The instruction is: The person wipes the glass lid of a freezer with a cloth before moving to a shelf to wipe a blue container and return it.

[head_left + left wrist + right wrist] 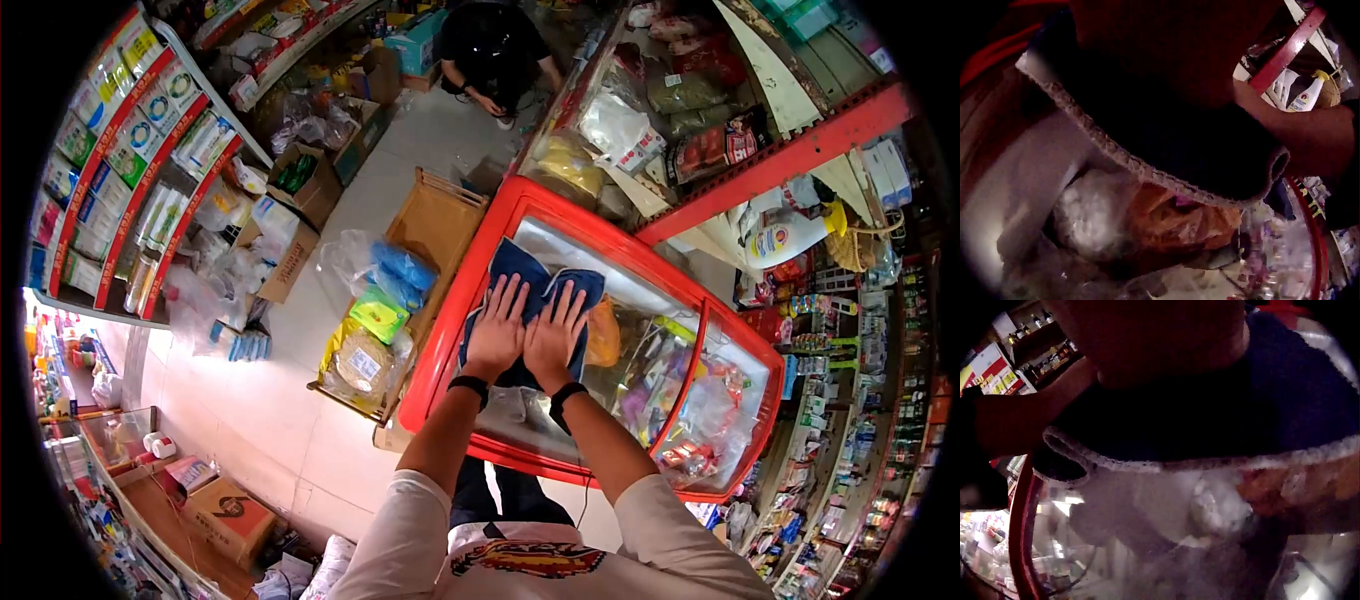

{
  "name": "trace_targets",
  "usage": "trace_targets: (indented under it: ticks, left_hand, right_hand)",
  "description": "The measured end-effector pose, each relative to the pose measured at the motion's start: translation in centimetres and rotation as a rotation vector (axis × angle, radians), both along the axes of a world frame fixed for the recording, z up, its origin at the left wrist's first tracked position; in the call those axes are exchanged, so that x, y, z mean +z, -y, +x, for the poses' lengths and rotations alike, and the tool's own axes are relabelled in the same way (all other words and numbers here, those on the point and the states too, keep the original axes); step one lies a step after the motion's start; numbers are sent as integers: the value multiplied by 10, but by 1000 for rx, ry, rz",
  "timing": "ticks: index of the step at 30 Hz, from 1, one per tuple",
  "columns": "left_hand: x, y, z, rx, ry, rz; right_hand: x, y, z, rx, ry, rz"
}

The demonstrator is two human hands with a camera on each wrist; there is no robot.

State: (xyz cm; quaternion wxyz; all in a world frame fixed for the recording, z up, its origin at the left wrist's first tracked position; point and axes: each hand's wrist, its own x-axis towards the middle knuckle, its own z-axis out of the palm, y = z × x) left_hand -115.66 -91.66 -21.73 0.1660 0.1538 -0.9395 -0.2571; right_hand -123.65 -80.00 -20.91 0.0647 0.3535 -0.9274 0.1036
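A dark blue cloth with a pale stitched edge lies spread over the glass lid of a red-framed chest freezer. My left hand presses flat on it, fingers straight and pointing away from me. Close beside it, my right hand rests flat on the same cloth, its fingers also extended. In the left wrist view the cloth hangs dark across the middle, with an orange bag showing through the glass below its edge. The right wrist view shows the cloth with a folded corner.
Left of the freezer, a wooden rack holds bagged goods. A spray bottle stands beyond the freezer, near a red metal beam. Stocked shelves line both sides. A person in dark clothes is low down at the aisle's far end.
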Motion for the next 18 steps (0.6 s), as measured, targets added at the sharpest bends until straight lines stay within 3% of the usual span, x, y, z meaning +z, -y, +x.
trace_targets:
  ticks: [8,12,18]
  left_hand:
    - [-12,-19,68,-21,35,57]
    - [-20,-45,102,104,81,38]
    - [-35,-68,135,199,200,-118]
  right_hand:
    - [-1,-20,60,110,97,22]
    - [-12,-39,94,88,145,-7]
    - [-18,-65,128,224,202,-112]
